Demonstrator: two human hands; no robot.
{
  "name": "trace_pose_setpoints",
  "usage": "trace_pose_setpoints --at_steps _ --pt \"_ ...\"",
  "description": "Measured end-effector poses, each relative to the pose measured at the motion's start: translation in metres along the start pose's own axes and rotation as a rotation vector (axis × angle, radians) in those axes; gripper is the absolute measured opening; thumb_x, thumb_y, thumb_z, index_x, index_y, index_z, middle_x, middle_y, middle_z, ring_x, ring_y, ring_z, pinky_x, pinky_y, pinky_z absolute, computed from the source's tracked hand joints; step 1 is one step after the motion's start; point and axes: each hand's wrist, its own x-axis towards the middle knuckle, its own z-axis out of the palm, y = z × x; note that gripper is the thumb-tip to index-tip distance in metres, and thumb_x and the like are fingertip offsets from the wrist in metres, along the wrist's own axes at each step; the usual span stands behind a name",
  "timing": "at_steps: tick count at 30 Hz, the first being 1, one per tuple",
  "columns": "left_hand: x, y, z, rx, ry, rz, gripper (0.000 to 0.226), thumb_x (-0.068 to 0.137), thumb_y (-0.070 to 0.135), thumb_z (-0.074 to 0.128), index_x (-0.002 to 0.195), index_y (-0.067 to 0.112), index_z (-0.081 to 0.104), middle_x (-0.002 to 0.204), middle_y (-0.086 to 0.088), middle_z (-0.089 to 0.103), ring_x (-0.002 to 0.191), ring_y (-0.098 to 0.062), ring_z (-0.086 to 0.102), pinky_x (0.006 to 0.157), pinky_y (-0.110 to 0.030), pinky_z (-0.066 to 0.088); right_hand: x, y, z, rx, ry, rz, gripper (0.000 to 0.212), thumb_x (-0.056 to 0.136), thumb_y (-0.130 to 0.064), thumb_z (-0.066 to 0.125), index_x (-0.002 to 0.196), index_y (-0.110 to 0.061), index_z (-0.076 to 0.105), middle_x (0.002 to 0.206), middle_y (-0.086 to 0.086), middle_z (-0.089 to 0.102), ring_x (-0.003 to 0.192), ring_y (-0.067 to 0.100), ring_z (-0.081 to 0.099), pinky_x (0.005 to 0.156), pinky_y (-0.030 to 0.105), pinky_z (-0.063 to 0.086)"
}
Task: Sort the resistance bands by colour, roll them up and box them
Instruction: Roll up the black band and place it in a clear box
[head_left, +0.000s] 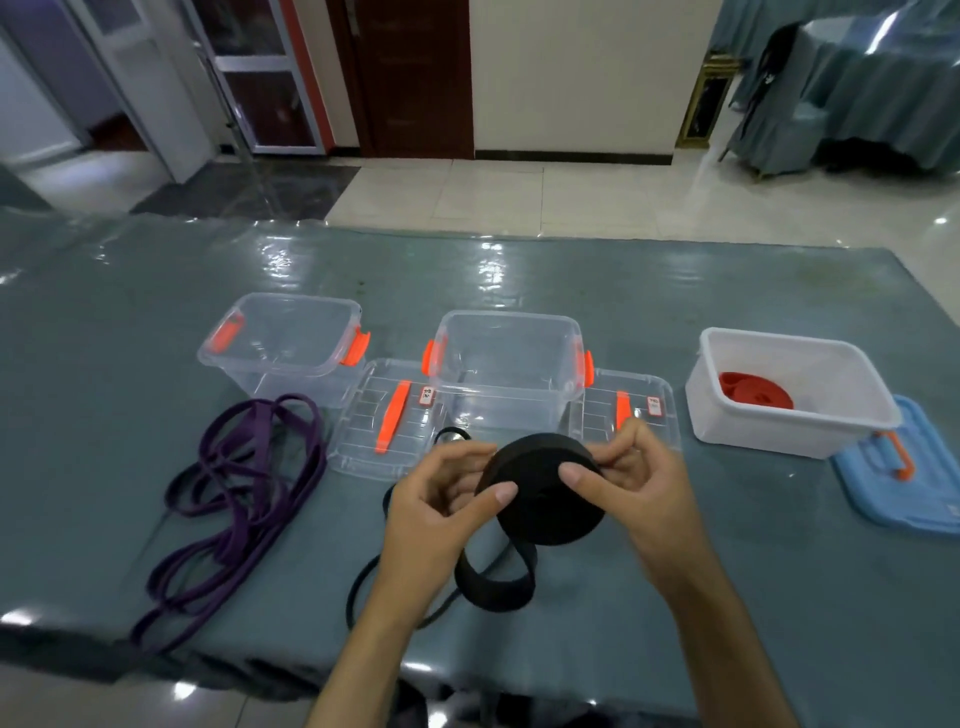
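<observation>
At the centre of the frame we hold a thick black roll of resistance band (545, 491) above a grey-green covered table (675, 291). Our left hand (436, 499) grasps the roll's left side, thumb pressed on its face. Our right hand (631, 475) pinches the right side, thumb also on the face. A loose black tail (496, 584) of the same band loops down below the roll onto the table.

At lower left lies a tangle of purple bands (234, 499), unrolled. Across the middle stand two clear boxes with orange latches, the left box (285, 345) and the middle box (506, 364), each with a clear lid (387, 421) lying flat just to its right. At right, a white box (789, 392) holds a rolled red band (753, 392); a blue lid (904, 467) lies beside it.
</observation>
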Motion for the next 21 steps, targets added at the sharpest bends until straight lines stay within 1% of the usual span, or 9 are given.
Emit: trace_pose_setpoints --at_steps 2,4,7,9,12,15,17,19,21 --pt "0.007 -0.001 -0.015 -0.04 0.061 -0.031 0.038 0.076 0.028 0.091 0.109 0.024 0.072 0.103 -0.01 0.079 0.097 -0.023 0.077 0.084 -0.027 0.061 0.007 0.001 0.015 -0.008 -0.017 0.018 0.049 0.065 -0.045 0.098 0.092 -0.024 0.063 0.096 0.014 0.08 0.089 0.032 0.08 0.072 0.032 0.062" --pt "0.014 0.0 -0.034 -0.043 0.036 -0.03 0.032 0.077 0.025 0.09 0.106 0.023 0.074 0.102 -0.006 0.079 0.094 -0.019 0.076 0.082 -0.024 0.06 0.014 0.005 0.036 -0.017 0.012 -0.03 0.042 0.071 -0.035 0.095 0.105 -0.025 0.073 0.098 0.011 0.081 0.092 0.029 0.08 0.076 0.028 0.062" --pt "0.019 0.0 -0.064 -0.048 -0.035 0.005 0.04 0.082 0.007 0.085 0.117 0.025 0.076 0.118 -0.004 0.078 0.108 -0.02 0.076 0.088 -0.022 0.059 0.022 0.014 0.07 0.049 0.091 -0.052 0.032 0.069 -0.029 0.093 0.098 -0.023 0.081 0.103 0.009 0.081 0.096 0.026 0.08 0.08 0.027 0.062" --pt "0.023 -0.001 -0.085 -0.054 -0.013 0.022 0.041 0.082 0.004 0.084 0.118 0.023 0.076 0.119 -0.005 0.078 0.11 -0.022 0.076 0.089 -0.021 0.058 0.027 0.015 0.087 0.057 0.049 0.001 0.037 0.067 -0.039 0.098 0.091 -0.02 0.077 0.098 0.01 0.081 0.09 0.026 0.079 0.075 0.028 0.062" --pt "0.026 -0.004 -0.112 -0.07 0.031 0.028 0.034 0.079 0.006 0.086 0.108 0.021 0.076 0.113 -0.008 0.079 0.106 -0.023 0.077 0.088 -0.021 0.059 0.035 0.019 0.104 0.014 -0.063 0.103 0.05 0.063 -0.044 0.099 0.082 -0.017 0.062 0.084 0.007 0.077 0.077 0.022 0.075 0.064 0.028 0.059" --pt "0.031 -0.008 -0.131 -0.14 0.038 -0.004 0.033 0.077 0.005 0.086 0.103 0.022 0.078 0.11 -0.01 0.08 0.104 -0.022 0.078 0.087 -0.021 0.059 0.039 0.025 0.121 0.025 -0.068 0.118 0.049 0.066 -0.042 0.098 0.1 -0.02 0.07 0.086 0.005 0.077 0.08 0.022 0.076 0.063 0.027 0.059" --pt "0.035 -0.011 -0.138 -0.16 0.023 -0.026 0.038 0.079 0.007 0.086 0.111 0.025 0.08 0.116 -0.007 0.08 0.109 -0.02 0.076 0.09 -0.02 0.057 0.038 0.031 0.136 0.088 0.014 0.103 0.054 0.068 -0.042 0.097 0.112 -0.021 0.074 0.091 0.007 0.079 0.083 0.023 0.078 0.066 0.027 0.06" --pt "0.039 -0.013 -0.141 -0.151 0.005 -0.052 0.043 0.084 0.013 0.085 0.122 0.031 0.077 0.123 -0.001 0.078 0.114 -0.014 0.074 0.092 -0.018 0.056 0.035 0.042 0.146 0.136 0.104 0.088 0.048 0.067 -0.044 0.097 0.103 -0.019 0.076 0.095 0.01 0.079 0.087 0.024 0.077 0.069 0.029 0.061" --pt "0.044 -0.017 -0.143 -0.165 0.017 -0.081 0.038 0.087 0.019 0.083 0.122 0.033 0.077 0.123 -0.001 0.078 0.116 -0.015 0.073 0.093 -0.019 0.056 0.036 0.048 0.151 0.091 0.145 0.095 0.04 0.066 -0.042 0.097 0.086 -0.02 0.071 0.09 0.009 0.076 0.085 0.024 0.075 0.07 0.03 0.06"
